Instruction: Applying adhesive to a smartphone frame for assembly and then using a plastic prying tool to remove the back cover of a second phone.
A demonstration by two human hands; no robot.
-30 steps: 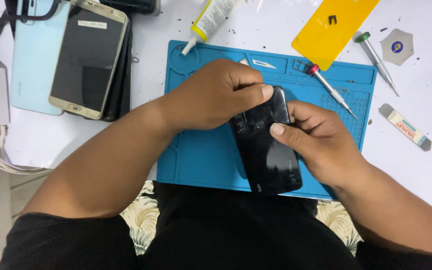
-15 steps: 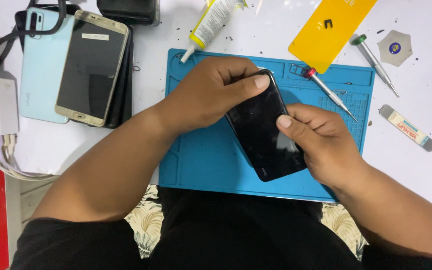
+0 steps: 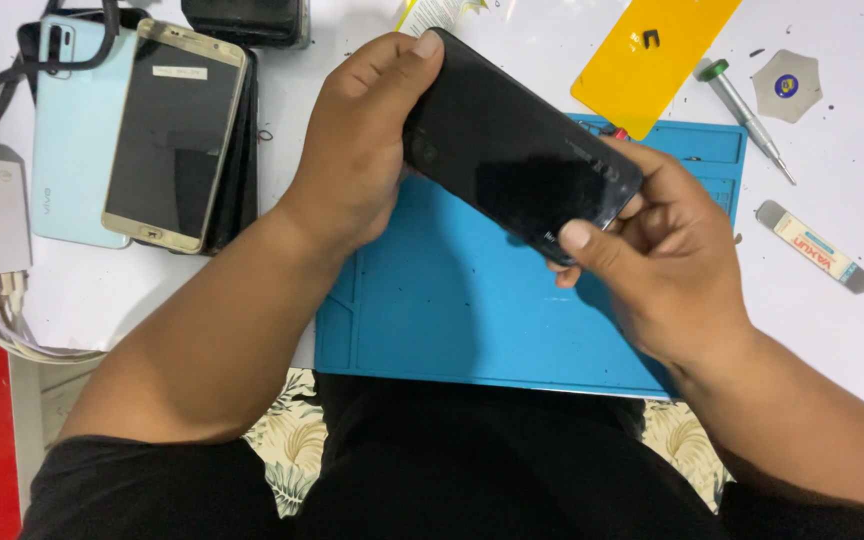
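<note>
Two hands hold one black phone [image 3: 517,165] between them, lifted just above the blue work mat [image 3: 452,310] on the white tabletop [image 3: 832,330]. My left hand [image 3: 362,150] wraps the upper end, thumb laid along the top edge, and my right hand [image 3: 652,260] clamps the lower end with the thumb pressed on the glossy dark face near the corner; both are closed firmly on the phone, which lies tilted, its upper end toward the far left and its lower end toward the near right. I cannot tell from this view whether the face showing is the screen or the back cover. To handle it well, I judge that I should keep the grip on the edges instead of the flat face, keep both ends supported so nothing flexes, and hold it low over the mat in case it slips. Beside the mat lie a yellow plastic sheet [image 3: 657,55], a green-capped screwdriver [image 3: 745,118], a round pry pick [image 3: 789,87] and a flat metal pry tool [image 3: 812,246], all apart from my hands. To the far left rest a gold-rimmed phone [image 3: 174,135] and a pale blue phone [image 3: 72,150], the gold one overlapping the blue.
</note>
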